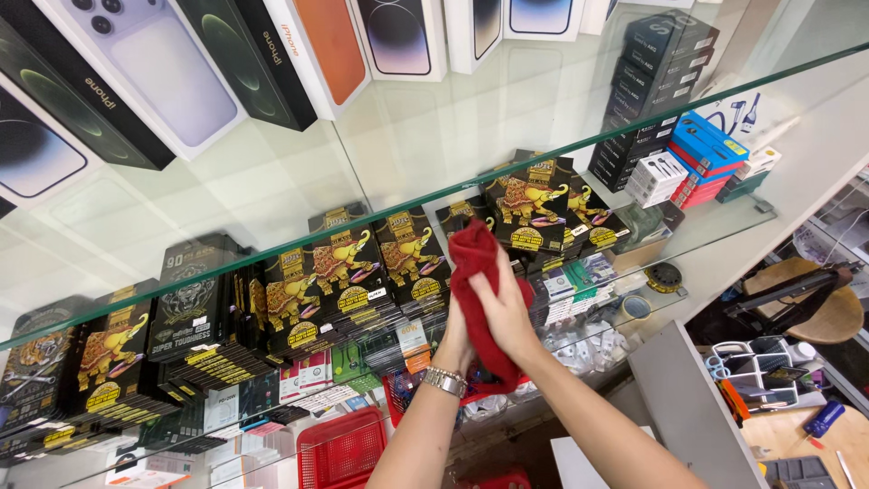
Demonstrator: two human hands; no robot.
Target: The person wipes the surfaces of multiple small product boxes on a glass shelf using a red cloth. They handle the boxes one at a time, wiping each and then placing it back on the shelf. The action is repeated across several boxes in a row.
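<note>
Red soft cloth (478, 290), bunched between both hands (489, 321), seemingly against glass shelf (272, 181).

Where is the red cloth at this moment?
In the head view, the red cloth is near the centre, held between the left hand and the right hand, in front of the black and gold boxes on the glass shelf.

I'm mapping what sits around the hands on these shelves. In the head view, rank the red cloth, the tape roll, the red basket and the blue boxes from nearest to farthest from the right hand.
From the right hand:
1. Red cloth, gripped in it.
2. Tape roll, to its right on a lower shelf.
3. Red basket, lower left.
4. Blue boxes, far upper right.
</note>
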